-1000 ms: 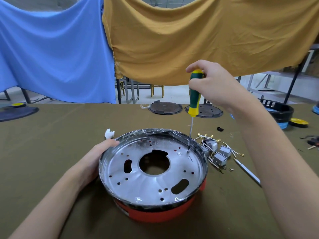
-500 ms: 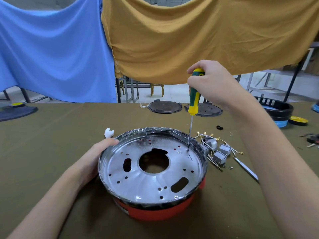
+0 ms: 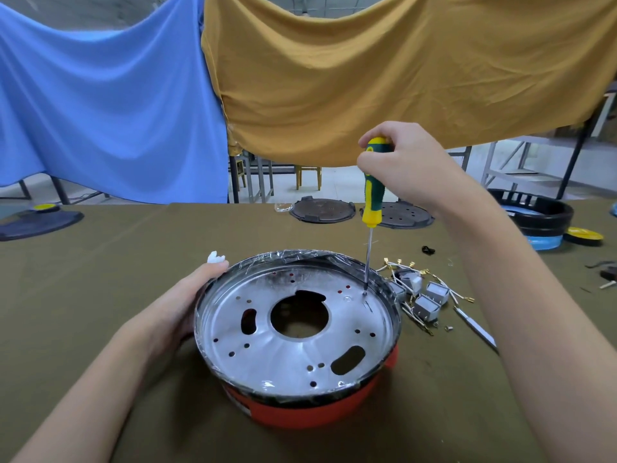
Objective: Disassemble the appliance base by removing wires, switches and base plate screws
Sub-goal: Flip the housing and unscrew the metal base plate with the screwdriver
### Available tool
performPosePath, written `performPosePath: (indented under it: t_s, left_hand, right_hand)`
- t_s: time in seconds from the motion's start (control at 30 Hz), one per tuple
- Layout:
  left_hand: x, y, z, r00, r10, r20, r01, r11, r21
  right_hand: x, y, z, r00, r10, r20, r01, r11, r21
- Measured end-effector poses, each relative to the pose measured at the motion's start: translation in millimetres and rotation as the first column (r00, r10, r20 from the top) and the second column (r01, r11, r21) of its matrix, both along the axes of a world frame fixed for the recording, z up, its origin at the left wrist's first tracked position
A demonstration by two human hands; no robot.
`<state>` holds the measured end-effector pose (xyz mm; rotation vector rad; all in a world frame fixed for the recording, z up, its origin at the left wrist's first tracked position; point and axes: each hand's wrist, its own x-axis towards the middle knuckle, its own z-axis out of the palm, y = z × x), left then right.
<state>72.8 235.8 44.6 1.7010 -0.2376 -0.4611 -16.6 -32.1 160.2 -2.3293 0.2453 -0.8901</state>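
The round appliance base [image 3: 377, 396] has an orange wall and sits on the olive table. Inside lies a silver metal base plate [image 3: 283, 355] with a large centre hole and several small holes. My right hand [image 3: 405, 162] grips the top of a green and yellow screwdriver [image 3: 373, 202], held upright, its tip touching the plate near the right rim. My left hand [image 3: 187, 305] holds the base's left rim. Removed grey switches [image 3: 427, 304] and white wires [image 3: 397, 264] lie right of the base.
A small white part [image 3: 215, 257] lies by the left rim. Two dark round discs [image 3: 322, 210] rest at the table's far edge. A black tub [image 3: 537, 213] and yellow lid [image 3: 584, 234] stand far right. A thin metal strip [image 3: 475, 327] lies near my right forearm.
The screwdriver stays on the same spot of the plate; my right hand has shifted slightly on the handle. My left hand has not moved.
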Motion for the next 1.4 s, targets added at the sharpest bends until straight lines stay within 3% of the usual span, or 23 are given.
performPosePath:
  t_s: [0.07,0.1,0.17,0.23,0.33,0.43,0.57,0.8,1.1,1.3,1.4]
  left_hand:
    - [10,4,1,0.993,-0.012,0.115,-0.001,0.993,0.114]
    - [17,5,4,0.969,-0.022,0.246,-0.041,0.969,0.245]
    - [23,-2,17,0.85,-0.09,0.519,-0.161,0.894,0.418]
    - [19,-24,31,0.699,-0.245,0.671,-0.163,0.859,0.484]
    - [-2,-75,40,0.607,-0.535,0.587,0.072,0.773,0.63]
    - [-15,-122,29,0.576,-0.667,0.473,0.213,0.681,0.701]
    - [-12,-147,18,0.564,-0.686,0.461,0.257,0.676,0.691]
    - [-3,-147,4,0.569,-0.663,0.487,0.317,0.723,0.614]
    - [-3,-153,-3,0.524,-0.673,0.522,0.231,0.703,0.673]
    - [-7,-154,-3,0.499,-0.679,0.538,0.191,0.692,0.696]
    - [-9,-154,-2,0.504,-0.683,0.529,0.189,0.685,0.704]
  right_hand:
    - [-1,2,-2,0.998,0.052,-0.021,-0.052,0.998,-0.046]
    - [-1,2,-3,0.998,0.059,-0.015,-0.06,0.995,-0.078]
    - [-1,1,-2,0.999,0.043,0.015,-0.041,0.991,-0.131]
    - [0,0,0,0.999,0.031,0.01,-0.029,0.992,-0.121]
    - [2,1,3,1.0,0.006,0.005,-0.006,1.0,-0.016]
    - [1,1,2,1.0,0.028,-0.013,-0.028,1.0,-0.004]
    - [-2,-1,0,0.997,0.076,0.007,-0.075,0.995,-0.067]
    - [-3,-6,6,0.999,0.051,-0.009,-0.052,0.998,-0.022]
    - [-1,-9,0,0.999,0.021,0.031,-0.016,0.99,-0.143]
    - [1,-10,1,0.998,0.039,0.044,-0.038,0.999,-0.027]
    - [2,-9,-1,1.0,0.022,0.012,-0.021,0.994,-0.106]
